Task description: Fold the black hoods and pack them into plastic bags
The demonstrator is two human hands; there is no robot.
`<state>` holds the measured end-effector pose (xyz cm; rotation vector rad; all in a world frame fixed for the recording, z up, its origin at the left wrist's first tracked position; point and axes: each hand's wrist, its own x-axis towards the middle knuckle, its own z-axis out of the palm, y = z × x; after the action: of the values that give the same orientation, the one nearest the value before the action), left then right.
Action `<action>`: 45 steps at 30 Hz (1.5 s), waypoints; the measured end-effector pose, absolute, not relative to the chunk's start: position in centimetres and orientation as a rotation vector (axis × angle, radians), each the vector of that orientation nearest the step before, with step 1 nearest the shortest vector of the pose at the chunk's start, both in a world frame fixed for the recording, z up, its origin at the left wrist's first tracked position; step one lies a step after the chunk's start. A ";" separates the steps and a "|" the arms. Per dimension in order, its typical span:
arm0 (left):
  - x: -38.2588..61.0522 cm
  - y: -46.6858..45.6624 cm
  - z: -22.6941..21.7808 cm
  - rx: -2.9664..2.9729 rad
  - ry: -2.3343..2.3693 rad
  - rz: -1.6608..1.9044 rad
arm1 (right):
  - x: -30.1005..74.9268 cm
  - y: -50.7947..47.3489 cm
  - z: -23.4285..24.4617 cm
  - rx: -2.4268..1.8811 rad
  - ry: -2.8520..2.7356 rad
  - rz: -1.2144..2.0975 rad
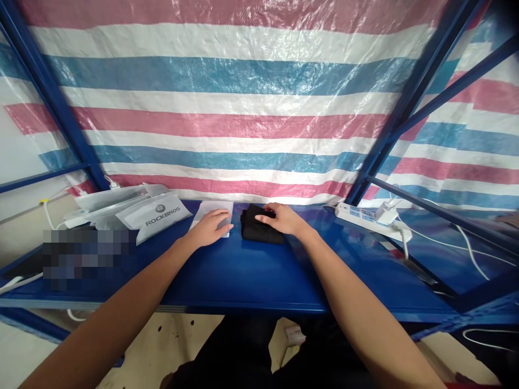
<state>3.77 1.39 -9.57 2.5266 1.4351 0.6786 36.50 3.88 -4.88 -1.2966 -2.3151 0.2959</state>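
A folded black cloth (263,232) lies near the middle of the blue tabletop. On its right part rests my right hand (281,217), thumb and fingers apart across the top. To the left of the cloth is a flat, whitish plastic bag (205,208), pale against the blue surface. My left hand (211,227) lies over this bag with its fingers stretched out and covers much of it. A narrow strip of tabletop separates the bag from the cloth. Whatever lies under both palms is hidden.
White bags printed ROCKBROS (162,213) are piled at the left rear, beside a blurred patch. A power strip (365,216) with plugs and white cables sits at the right. Blue metal posts (405,119) and a striped plastic sheet (227,124) border the table (243,281).
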 end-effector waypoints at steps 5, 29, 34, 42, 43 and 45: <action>3.5 1.3 -9.9 2.412 1.575 0.370 | 36.8 4.7 -5.8 -1.429 -2.297 0.218; 2.2 3.0 -10.6 2.371 1.937 0.345 | 37.2 3.8 -2.3 -0.826 -1.512 0.994; 2.2 3.3 -10.9 2.374 1.948 0.375 | 38.0 1.4 -0.2 -0.409 -1.588 1.501; 2.0 3.5 -11.3 2.403 1.922 0.420 | 36.5 1.4 -1.8 -0.922 -2.387 1.344; 2.0 3.5 -11.3 2.405 1.917 0.426 | 36.4 1.5 -2.0 -0.985 -2.473 1.290; 1.9 3.5 -11.4 2.410 1.905 0.441 | 36.7 2.0 -2.4 -1.072 -2.534 1.197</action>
<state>1.91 3.52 -11.35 2.4102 1.9048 0.4406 36.68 1.97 -2.39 -1.0715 -2.5336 1.1971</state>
